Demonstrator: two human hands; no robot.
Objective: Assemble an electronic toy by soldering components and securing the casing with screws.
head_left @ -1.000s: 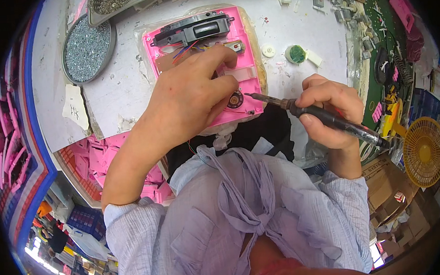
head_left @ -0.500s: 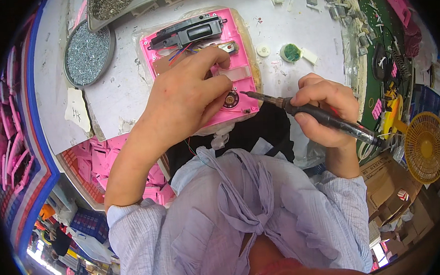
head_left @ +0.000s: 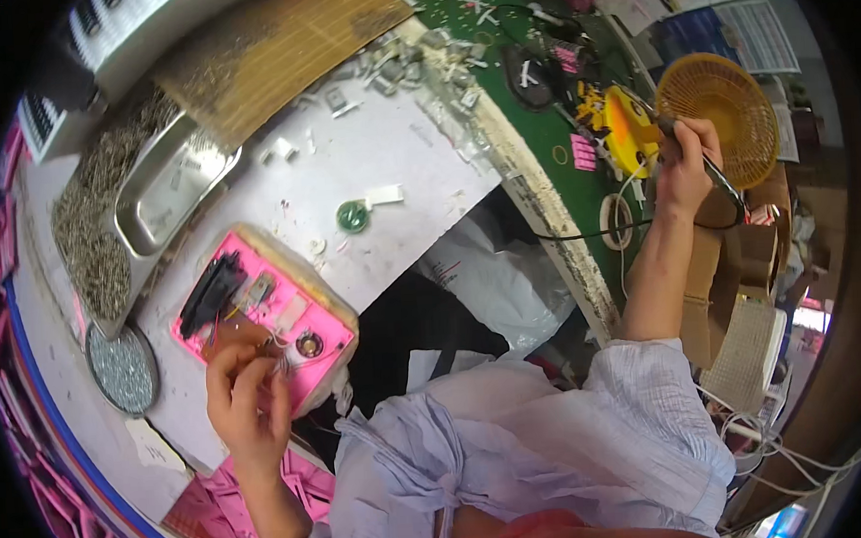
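A pink plastic casing (head_left: 324,325) lies tilted on a wrapped pad at the left of the bench. Inside it sit a black plastic part (head_left: 210,295), a small round speaker (head_left: 309,345), thin wires and a brown board (head_left: 243,334). My left hand (head_left: 248,400) is at the casing's near-left side, fingers curled together by the board and wires; what they pinch is hidden. Far to the right, my right hand (head_left: 688,168) grips a soldering iron (head_left: 667,123), beside a yellow stand (head_left: 628,137). Its tip points up and away.
A round dish of screws (head_left: 122,371) and a metal tray (head_left: 168,190) stand at the left. A green solder spool (head_left: 353,217) lies mid-bench. An orange basket (head_left: 719,108) is at the right, near cardboard boxes (head_left: 699,284). A black cord (head_left: 584,234) crosses the bench edge.
My right hand has carried the soldering iron from beside the casing to the yellow stand at far right. The view has swung right, and my left hand has drawn back toward the casing's near edge.
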